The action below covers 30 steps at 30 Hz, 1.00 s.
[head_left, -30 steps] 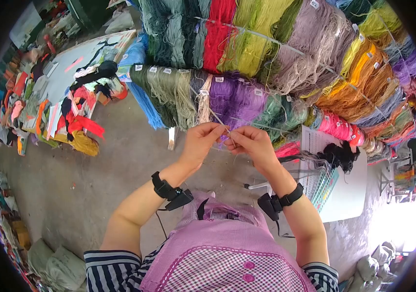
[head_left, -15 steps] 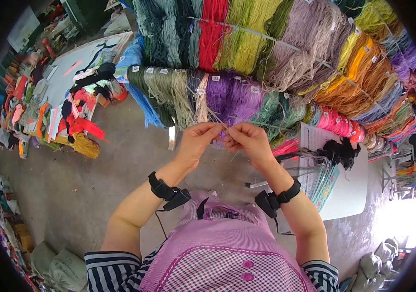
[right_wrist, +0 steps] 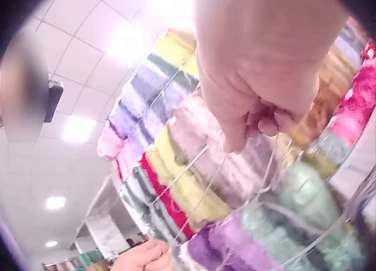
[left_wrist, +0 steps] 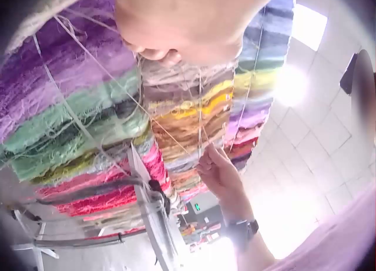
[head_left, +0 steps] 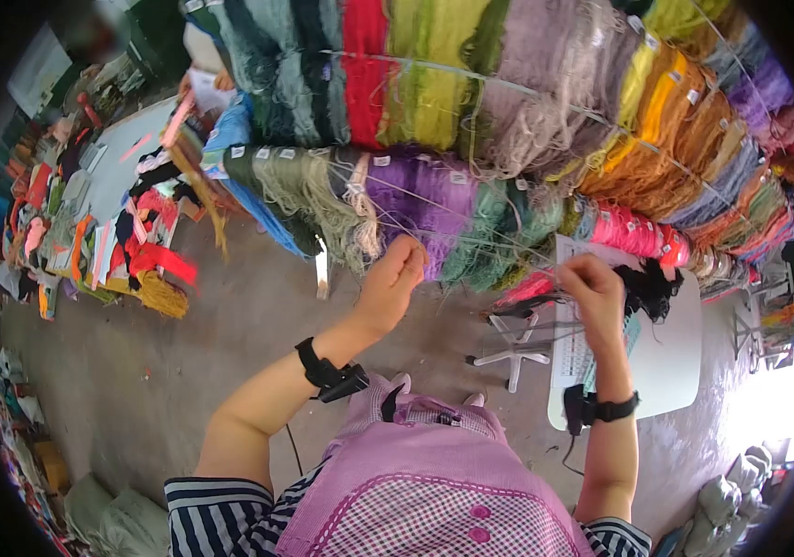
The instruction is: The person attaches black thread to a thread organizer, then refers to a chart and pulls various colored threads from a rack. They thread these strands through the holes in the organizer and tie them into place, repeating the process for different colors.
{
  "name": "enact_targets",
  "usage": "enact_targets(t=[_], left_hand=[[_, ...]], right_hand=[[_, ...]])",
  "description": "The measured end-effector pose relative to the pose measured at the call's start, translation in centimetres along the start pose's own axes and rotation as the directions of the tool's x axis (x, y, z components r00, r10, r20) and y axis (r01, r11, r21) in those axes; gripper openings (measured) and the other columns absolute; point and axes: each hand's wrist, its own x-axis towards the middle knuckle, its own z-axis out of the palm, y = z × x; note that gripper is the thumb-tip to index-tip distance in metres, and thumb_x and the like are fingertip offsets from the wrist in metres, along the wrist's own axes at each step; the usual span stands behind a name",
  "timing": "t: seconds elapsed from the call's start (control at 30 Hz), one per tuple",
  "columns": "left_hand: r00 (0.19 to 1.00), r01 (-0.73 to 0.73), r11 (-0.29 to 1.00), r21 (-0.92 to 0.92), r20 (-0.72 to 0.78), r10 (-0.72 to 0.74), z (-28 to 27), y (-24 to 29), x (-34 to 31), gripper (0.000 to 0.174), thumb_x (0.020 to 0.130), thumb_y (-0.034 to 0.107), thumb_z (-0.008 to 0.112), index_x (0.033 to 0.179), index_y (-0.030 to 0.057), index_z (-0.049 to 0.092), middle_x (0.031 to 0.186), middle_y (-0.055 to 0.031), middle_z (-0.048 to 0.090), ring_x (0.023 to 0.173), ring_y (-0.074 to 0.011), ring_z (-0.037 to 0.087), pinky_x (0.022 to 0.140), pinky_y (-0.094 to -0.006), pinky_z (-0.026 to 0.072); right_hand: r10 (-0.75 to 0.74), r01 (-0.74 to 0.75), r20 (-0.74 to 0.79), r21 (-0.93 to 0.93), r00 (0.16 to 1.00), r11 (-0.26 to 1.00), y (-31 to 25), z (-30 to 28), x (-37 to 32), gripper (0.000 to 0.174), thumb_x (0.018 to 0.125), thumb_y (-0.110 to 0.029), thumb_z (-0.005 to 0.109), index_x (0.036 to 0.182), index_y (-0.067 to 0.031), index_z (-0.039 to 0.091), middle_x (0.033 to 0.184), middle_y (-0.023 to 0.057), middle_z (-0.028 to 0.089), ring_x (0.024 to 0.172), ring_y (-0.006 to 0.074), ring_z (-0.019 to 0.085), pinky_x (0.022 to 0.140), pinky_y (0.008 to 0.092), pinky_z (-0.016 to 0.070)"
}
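Both hands are raised before hanging skeins of coloured yarn. The left hand (head_left: 391,288) pinches a thin pale thread in front of the purple skein (head_left: 434,206). Farther right, the right hand (head_left: 598,302) pinches thread beside the pink skeins (head_left: 627,232), its fingers curled. In the left wrist view a pale thread (left_wrist: 167,132) runs slantwise towards the right hand (left_wrist: 220,174). The right wrist view shows the curled right hand (right_wrist: 264,77) close up, with the left hand (right_wrist: 144,258) at the bottom. Fingertip detail is partly hidden.
A white table (head_left: 676,371) with black yarn (head_left: 650,290) stands at the right, a wheeled chair base (head_left: 511,353) beside it. At the left, another table (head_left: 123,153) bears mixed yarn bundles. Sacks (head_left: 123,511) lie lower left. Another person's hand (head_left: 223,80) shows upper left.
The hands, close together before, are now wide apart; the right one has moved right. The view has shifted slightly, and another person's hand with a strip of material has appeared upper left.
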Motion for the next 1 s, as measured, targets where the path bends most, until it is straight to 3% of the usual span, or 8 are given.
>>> enact_targets(t=[0.07,0.2,0.37,0.5,0.6,0.77,0.87,1.0], left_hand=[[1.000,-0.019,0.887,0.462,0.015,0.014,3.0,-0.4,-0.2,0.016,0.100,0.022,0.044,0.099,0.0081,0.051,0.074,-0.0075,0.059,0.069,-0.0292,0.060,0.062,-0.0376,0.0444],[0.979,-0.108,0.861,0.497,0.202,0.007,9.9,-1.5,-0.2,0.021,0.099,0.026,0.046,0.098,0.0055,0.053,0.082,-0.0123,0.060,0.076,-0.0331,0.061,0.066,-0.0385,0.0451],[0.952,-0.154,0.884,0.442,0.305,0.014,18.6,-2.2,0.2,0.022,0.098,0.029,0.049,0.097,0.0070,0.054,0.077,-0.0164,0.062,0.074,-0.0400,0.061,0.061,-0.0465,0.0445],[0.937,-0.077,0.935,0.346,0.346,-0.050,23.8,-3.6,1.4,0.021,0.098,0.025,0.051,0.091,0.0050,0.057,0.068,-0.0100,0.055,0.063,-0.0224,0.055,0.058,-0.0347,0.0412],[0.927,0.027,0.964,0.264,0.356,-0.123,26.9,-3.9,1.9,0.022,0.098,0.022,0.051,0.088,0.0041,0.056,0.064,-0.0017,0.047,0.060,-0.0107,0.044,0.057,-0.0273,0.0366],[0.878,0.179,0.967,0.184,0.414,-0.241,31.0,-2.8,1.3,0.022,0.099,0.022,0.051,0.085,0.0045,0.055,0.064,0.0064,0.036,0.059,-0.0032,0.031,0.054,-0.0217,0.0269],[0.843,0.332,0.940,0.082,0.422,-0.335,31.8,-2.6,1.6,0.019,0.098,0.022,0.053,0.087,0.0071,0.057,0.063,0.0078,0.036,0.056,-0.0005,0.029,0.050,-0.0190,0.0229],[0.722,0.618,0.726,-0.301,0.583,-0.372,30.8,-1.3,3.4,0.033,0.095,0.024,0.059,0.125,0.0120,0.052,0.069,0.0075,0.046,0.049,0.0001,0.032,0.046,-0.0161,0.0223]], right_hand=[[-0.007,-0.006,-0.158,-0.081,0.987,0.997,2.3,-6.0,-1.4,0.005,0.085,-0.004,0.067,0.083,-0.0009,0.064,0.072,-0.0055,0.056,0.066,0.0026,0.046,0.058,0.0186,0.0351],[-0.037,-0.024,-0.471,-0.122,0.881,0.992,6.8,-18.4,-5.9,0.006,0.084,-0.006,0.070,0.085,-0.0015,0.067,0.076,-0.0041,0.059,0.072,0.0038,0.050,0.065,0.0185,0.0389],[-0.144,-0.176,-0.814,-0.289,0.563,0.941,8.7,-34.4,-14.4,0.011,0.084,-0.011,0.072,0.085,-0.0004,0.070,0.075,-0.0034,0.061,0.072,0.0046,0.053,0.067,0.0191,0.0416],[-0.280,-0.276,-0.921,-0.352,0.269,0.894,8.6,-46.0,-19.9,0.016,0.082,-0.016,0.075,0.085,-0.0002,0.073,0.071,-0.0022,0.061,0.068,0.0051,0.051,0.066,0.0200,0.0417],[-0.409,-0.607,-0.902,-0.403,0.138,0.685,7.0,-52.4,-23.1,0.031,0.078,-0.034,0.077,0.086,-0.0043,0.075,0.068,-0.0017,0.064,0.062,0.0071,0.049,0.061,0.0240,0.0402],[-0.470,-0.707,-0.849,-0.486,0.242,0.514,7.8,-57.3,-23.6,0.033,0.078,-0.038,0.076,0.091,-0.0083,0.076,0.072,0.0001,0.067,0.065,0.0088,0.053,0.064,0.0268,0.0429],[-0.387,-0.515,-0.863,-0.505,0.325,0.692,9.9,-52.4,-20.2,0.025,0.077,-0.029,0.079,0.088,-0.0067,0.073,0.094,0.0048,0.068,0.086,0.0124,0.058,0.079,0.0270,0.0450],[-0.129,-0.172,-0.742,-0.314,0.658,0.934,11.8,-41.7,-15.5,0.014,0.086,-0.016,0.070,0.086,-0.0028,0.068,0.072,-0.0006,0.062,0.067,0.0066,0.055,0.064,0.0209,0.0438]])
